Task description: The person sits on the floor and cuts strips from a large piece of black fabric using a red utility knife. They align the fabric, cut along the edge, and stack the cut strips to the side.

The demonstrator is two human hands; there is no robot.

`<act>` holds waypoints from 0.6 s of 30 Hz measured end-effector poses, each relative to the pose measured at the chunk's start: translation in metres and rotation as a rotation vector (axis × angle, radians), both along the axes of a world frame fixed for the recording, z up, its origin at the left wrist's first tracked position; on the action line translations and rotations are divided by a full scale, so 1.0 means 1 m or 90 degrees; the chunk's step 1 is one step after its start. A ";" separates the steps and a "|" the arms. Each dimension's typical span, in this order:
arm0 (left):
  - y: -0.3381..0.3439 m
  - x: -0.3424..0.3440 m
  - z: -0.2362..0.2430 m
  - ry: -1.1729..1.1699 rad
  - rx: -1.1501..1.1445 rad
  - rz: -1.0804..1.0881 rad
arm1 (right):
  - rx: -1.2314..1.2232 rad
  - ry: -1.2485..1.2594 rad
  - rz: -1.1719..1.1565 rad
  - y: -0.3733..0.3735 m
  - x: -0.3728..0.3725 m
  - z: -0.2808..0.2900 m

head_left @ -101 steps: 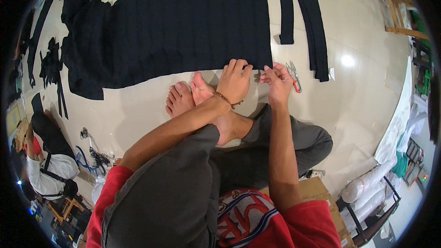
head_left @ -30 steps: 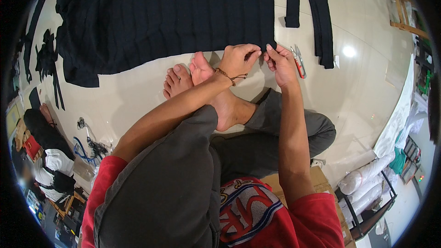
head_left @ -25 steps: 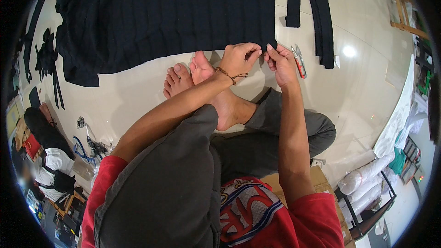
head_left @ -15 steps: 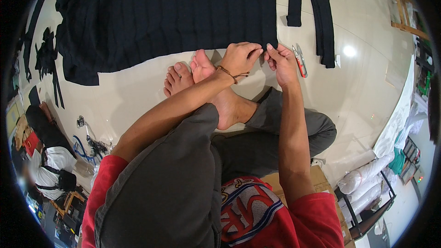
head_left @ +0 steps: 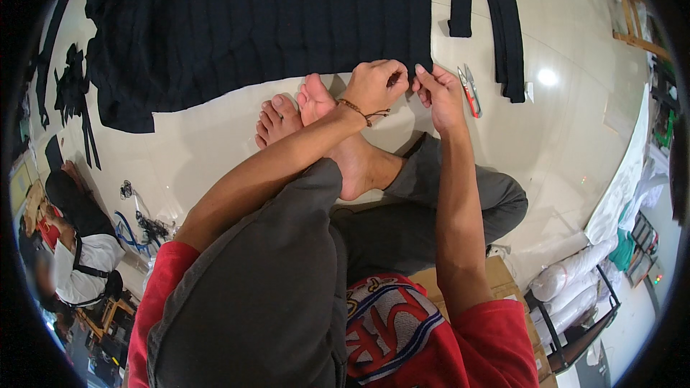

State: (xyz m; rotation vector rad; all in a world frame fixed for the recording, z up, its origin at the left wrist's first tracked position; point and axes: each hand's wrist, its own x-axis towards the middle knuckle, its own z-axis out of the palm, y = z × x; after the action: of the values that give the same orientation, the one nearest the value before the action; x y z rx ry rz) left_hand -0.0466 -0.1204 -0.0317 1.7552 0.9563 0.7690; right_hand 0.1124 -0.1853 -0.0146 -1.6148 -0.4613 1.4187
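A large piece of black cloth [head_left: 273, 21] with faint vertical bands lies spread over the floor ahead of me. At its near right corner my left hand [head_left: 374, 90] is closed, thumb and forefinger curled together against the cloth's edge. My right hand [head_left: 443, 98] is just to the right, thumb and fingers pinched by the same corner. What the fingertips hold is too small to make out; a small gap shows between the hands. Thread snips [head_left: 471, 93] with red handles lie on the floor right of my right hand.
Folded black strips [head_left: 503, 36] and a shorter strip [head_left: 461, 0] lie to the right. Black scraps [head_left: 72, 86] are at far left. My bare feet [head_left: 279, 121] sit just below the cloth. Another person [head_left: 86, 266] sits at left; wrapped white rolls [head_left: 575, 280] stand at lower right.
My left hand has turned slightly, its thumb and forefinger now forming a rounder loop a little farther from my right hand. The person at left has shifted, an arm now showing.
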 end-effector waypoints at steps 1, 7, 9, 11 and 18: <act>0.000 0.000 0.000 0.003 -0.005 -0.003 | -0.001 0.000 -0.002 0.000 0.000 0.000; -0.001 -0.002 0.006 0.025 -0.039 -0.016 | 0.002 -0.001 -0.006 0.000 0.000 0.000; -0.002 -0.003 0.008 0.021 -0.048 -0.020 | -0.007 -0.002 -0.013 0.001 -0.001 0.002; -0.002 -0.004 0.009 0.025 -0.048 -0.048 | -0.013 0.000 -0.020 0.001 -0.002 0.002; -0.008 -0.007 0.006 -0.028 -0.012 -0.242 | -0.015 -0.004 -0.041 0.001 -0.002 0.001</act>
State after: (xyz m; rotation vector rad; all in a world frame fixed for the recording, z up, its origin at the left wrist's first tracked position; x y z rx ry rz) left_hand -0.0539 -0.1281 -0.0258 1.8225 0.5722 0.5478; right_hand 0.1106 -0.1842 -0.0140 -1.6386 -0.3943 1.3766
